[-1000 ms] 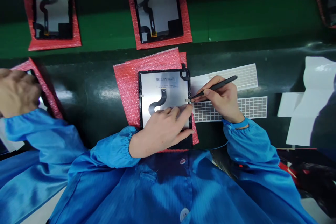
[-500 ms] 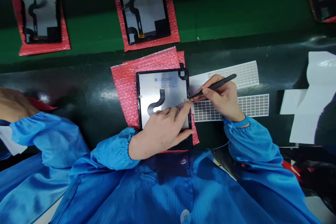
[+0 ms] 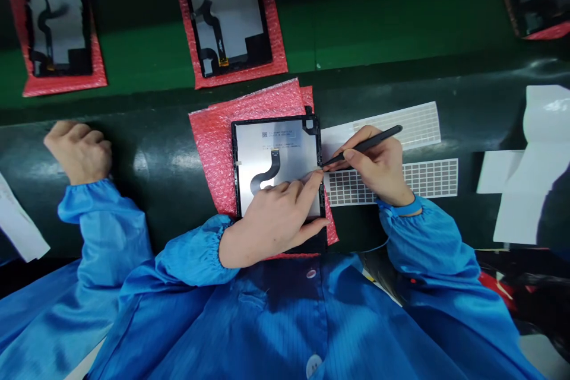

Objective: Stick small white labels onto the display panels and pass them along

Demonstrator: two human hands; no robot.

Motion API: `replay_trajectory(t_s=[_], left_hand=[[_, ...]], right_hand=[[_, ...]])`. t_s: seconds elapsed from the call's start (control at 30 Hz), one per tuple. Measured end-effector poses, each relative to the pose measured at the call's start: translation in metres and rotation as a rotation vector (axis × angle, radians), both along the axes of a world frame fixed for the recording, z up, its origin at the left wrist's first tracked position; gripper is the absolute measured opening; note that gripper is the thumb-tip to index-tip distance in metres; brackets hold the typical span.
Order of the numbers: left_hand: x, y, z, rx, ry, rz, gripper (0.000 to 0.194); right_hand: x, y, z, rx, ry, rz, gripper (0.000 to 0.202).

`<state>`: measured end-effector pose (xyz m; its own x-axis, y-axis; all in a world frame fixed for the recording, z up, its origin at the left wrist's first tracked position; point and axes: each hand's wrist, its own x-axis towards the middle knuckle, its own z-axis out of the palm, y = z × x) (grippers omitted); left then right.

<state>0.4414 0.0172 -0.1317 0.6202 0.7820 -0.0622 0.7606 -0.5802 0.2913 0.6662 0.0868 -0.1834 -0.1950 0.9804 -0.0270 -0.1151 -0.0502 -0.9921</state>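
Note:
A tablet screen panel [image 3: 294,160] lies back side up, with a silver backing, a black frame and a dark ribbon cable [image 3: 269,175]. My left hand [image 3: 271,219] rests across its lower part, thumb stretched out and index fingertip pressing by the right edge. In my right hand [image 3: 378,163] is a pair of black tweezers [image 3: 373,141], gripped like a pen. Their tip meets the panel's right edge, close to my left index fingertip; whatever is between the points is too small to make out. Red bubble wrap [image 3: 214,160] lies under the panel.
Two label sheets [image 3: 431,178] lie right of the panel, partly under my right hand. White paper [image 3: 519,208] is farther right. On the green conveyor belt [image 3: 356,29] are more panels [image 3: 236,6] on red wrap. A co-worker's closed hand [image 3: 82,151] rests at left.
The panels on the belt have shifted left. The co-worker's hand at left has moved up and right onto the table. My hands and the tweezers have stayed almost still.

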Motion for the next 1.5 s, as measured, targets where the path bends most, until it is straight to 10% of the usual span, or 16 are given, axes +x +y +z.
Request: replay_trajectory(t_s=[0.27, 0.53, 0.7, 0.9, 1.1, 1.33, 1.5], left_hand=[[-0.006, 0.004, 0.006, -0.118, -0.128, 0.115, 0.078], [-0.101, -0.028, -0.009, -0.122, -0.338, 0.858, 0.036], [-0.107, -0.037, -0.040, -0.195, -0.640, 0.772, 0.026], [-0.082, -0.034, -0.021, 0.057, -0.764, 0.819, 0.017], [-0.076, -0.026, -0.014, -0.102, -1.010, 0.838, 0.021], [-0.064, 0.008, -0.019, -0.346, -1.230, 0.889, 0.037], [-0.048, 0.022, -0.006, -0.575, -1.277, 0.692, 0.055]], right_hand=[[0.014, 0.005, -0.012, 0.037, 0.070, -0.229, 0.022], [0.027, 0.007, -0.010, 0.075, 0.060, -0.354, 0.015], [0.028, 0.009, -0.015, 0.074, 0.096, -0.322, 0.010], [0.008, -0.005, -0.008, 0.159, -0.133, -0.315, 0.024], [-0.013, -0.012, 0.012, 0.072, -0.557, -0.102, 0.027], [-0.018, -0.002, 0.010, -0.158, -0.264, -0.126, 0.059], [-0.024, -0.004, 0.004, -0.181, -0.130, -0.133, 0.062]])
